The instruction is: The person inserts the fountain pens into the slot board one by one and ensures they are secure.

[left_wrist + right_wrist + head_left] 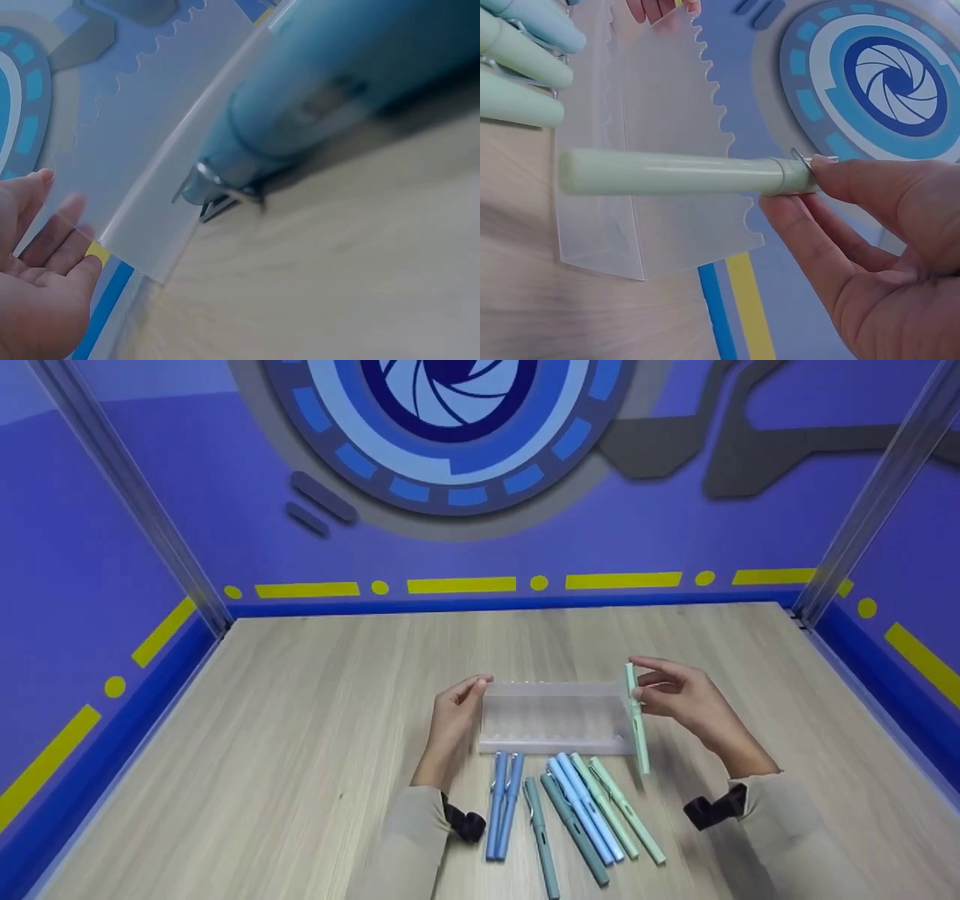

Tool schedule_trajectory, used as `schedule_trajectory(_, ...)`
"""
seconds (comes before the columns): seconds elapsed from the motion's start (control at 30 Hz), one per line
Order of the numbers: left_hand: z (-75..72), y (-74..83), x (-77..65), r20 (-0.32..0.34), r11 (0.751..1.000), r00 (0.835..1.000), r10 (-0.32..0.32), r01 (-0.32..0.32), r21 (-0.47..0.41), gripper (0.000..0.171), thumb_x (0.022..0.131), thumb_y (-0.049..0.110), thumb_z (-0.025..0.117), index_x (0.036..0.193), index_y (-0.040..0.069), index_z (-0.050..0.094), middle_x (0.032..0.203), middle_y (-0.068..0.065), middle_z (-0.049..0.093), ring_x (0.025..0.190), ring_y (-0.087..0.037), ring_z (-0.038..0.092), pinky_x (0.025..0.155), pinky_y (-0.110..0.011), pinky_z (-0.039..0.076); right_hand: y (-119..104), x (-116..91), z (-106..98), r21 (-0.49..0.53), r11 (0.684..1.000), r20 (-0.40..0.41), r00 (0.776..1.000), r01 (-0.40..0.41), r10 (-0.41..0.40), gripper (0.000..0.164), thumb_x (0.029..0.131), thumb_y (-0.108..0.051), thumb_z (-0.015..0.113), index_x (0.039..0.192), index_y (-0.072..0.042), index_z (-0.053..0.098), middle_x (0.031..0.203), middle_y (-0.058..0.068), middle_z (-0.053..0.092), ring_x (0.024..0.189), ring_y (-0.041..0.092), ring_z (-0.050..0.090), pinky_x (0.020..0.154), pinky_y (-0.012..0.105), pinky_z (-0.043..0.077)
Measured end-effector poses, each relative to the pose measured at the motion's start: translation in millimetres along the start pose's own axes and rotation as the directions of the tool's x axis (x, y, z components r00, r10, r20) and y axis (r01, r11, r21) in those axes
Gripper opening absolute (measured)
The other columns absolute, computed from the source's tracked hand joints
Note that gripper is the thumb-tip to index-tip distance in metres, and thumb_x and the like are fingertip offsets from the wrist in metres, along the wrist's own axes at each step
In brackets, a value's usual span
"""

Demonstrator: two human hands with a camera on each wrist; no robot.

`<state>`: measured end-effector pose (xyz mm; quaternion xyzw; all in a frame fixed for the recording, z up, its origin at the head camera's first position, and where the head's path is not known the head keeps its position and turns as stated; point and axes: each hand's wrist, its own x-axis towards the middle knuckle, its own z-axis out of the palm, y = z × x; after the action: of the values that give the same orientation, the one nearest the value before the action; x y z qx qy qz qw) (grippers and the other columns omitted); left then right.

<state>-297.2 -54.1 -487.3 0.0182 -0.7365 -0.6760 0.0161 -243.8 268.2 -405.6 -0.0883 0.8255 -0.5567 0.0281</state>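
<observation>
My right hand (686,694) pinches a light green pen (636,720) near its clip end, between thumb and fingers. The pen slants upright at the right end of a clear plastic pen stand (555,716), overlapping it in the head view. In the right wrist view the held pen (675,174) crosses in front of the stand's notched back panel (675,97). My left hand (454,720) holds the stand's left end, fingertips at its upper corner. Through the clear panel (142,120) some of the left fingers show in the left wrist view.
In front of the stand lie several capped pens: two blue pens (496,817), dark teal pens (541,840), light blue pens (581,810) and light green pens (630,814). The wooden table (300,720) is walled by blue printed panels (150,510).
</observation>
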Motion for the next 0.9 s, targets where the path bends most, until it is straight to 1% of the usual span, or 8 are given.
schedule_trajectory(0.27, -0.1, 1.4, -0.8, -0.003, 0.999, 0.999, -0.033, 0.033, -0.043, 0.028, 0.098, 0.032, 0.055, 0.118, 0.017, 0.068, 0.125, 0.001, 0.066, 0.128, -0.017, 0.054, 0.112, -0.032, 0.041, -0.6, 9.4, 2.1, 0.031, 0.999, -0.070, 0.997, 0.037, -0.035, 0.055, 0.092, -0.015, 0.065, 0.143, -0.007, 0.044, 0.119, 0.023, 0.058, 0.092, 0.004, 0.065, 0.083, 0.025, 0.059)
schedule_trajectory(0.33, 0.2, 1.6, -0.9, -0.005, 0.999, 1.000, -0.024, 0.024, -0.043, 0.029, 0.098, 0.034, 0.055, 0.117, 0.016, 0.068, 0.125, 0.000, 0.066, 0.128, -0.018, 0.054, 0.112, -0.034, 0.042, -0.4, 11.2, 2.3, 0.042, 0.998, -0.085, 0.995, 0.052, -0.048, 0.055, 0.092, -0.014, 0.065, 0.143, -0.006, 0.044, 0.117, 0.021, 0.059, 0.092, 0.003, 0.066, 0.082, 0.024, 0.059)
schedule_trajectory(0.43, 0.1, 1.9, -0.5, -0.007, 0.998, 1.000, -0.005, 0.005, -0.055, 0.030, 0.097, 0.033, 0.055, 0.115, 0.014, 0.069, 0.124, -0.002, 0.066, 0.127, -0.020, 0.054, 0.112, -0.035, 0.041, -0.4, 14.3, 3.2, 0.054, 0.996, -0.112, 0.992, 0.071, -0.065, 0.054, 0.092, -0.012, 0.065, 0.142, -0.005, 0.045, 0.112, 0.014, 0.061, 0.091, 0.002, 0.066, 0.081, 0.023, 0.059)
schedule_trajectory(0.57, -0.3, 2.2, -0.6, -0.005, 0.998, 1.000, 0.014, -0.015, -0.057, 0.030, 0.097, 0.032, 0.056, 0.115, 0.012, 0.069, 0.124, -0.004, 0.066, 0.128, -0.021, 0.054, 0.112, -0.035, 0.040, -0.3, 19.3, 5.4, 0.060, 0.995, -0.150, 0.986, 0.079, -0.069, 0.053, 0.091, -0.009, 0.065, 0.140, -0.004, 0.046, 0.107, 0.007, 0.062, 0.089, 0.000, 0.066, 0.079, 0.022, 0.059)
schedule_trajectory(0.73, -0.7, 2.1, -0.6, 0.000, 0.999, 1.000, 0.020, -0.020, -0.041, 0.031, 0.097, 0.033, 0.056, 0.115, 0.012, 0.069, 0.125, -0.004, 0.066, 0.128, -0.021, 0.053, 0.113, -0.036, 0.040, 2.0, 24.4, 7.2, 0.050, 0.996, -0.178, 0.982, 0.077, -0.067, 0.052, 0.091, -0.008, 0.064, 0.140, -0.005, 0.047, 0.111, 0.011, 0.062, 0.089, -0.001, 0.065, 0.079, 0.021, 0.059)
schedule_trajectory(0.9, -0.2, 1.7, 0.7, 0.006, 0.999, 1.000, 0.011, -0.010, -0.047, 0.031, 0.097, 0.033, 0.056, 0.115, 0.012, 0.069, 0.126, -0.005, 0.065, 0.130, -0.022, 0.052, 0.114, -0.037, 0.039, 5.1, 27.3, 8.1, 0.043, 0.997, -0.204, 0.977, 0.066, -0.056, 0.051, 0.092, -0.006, 0.062, 0.141, -0.008, 0.048, 0.114, 0.015, 0.062, 0.089, -0.001, 0.066, 0.079, 0.022, 0.059)
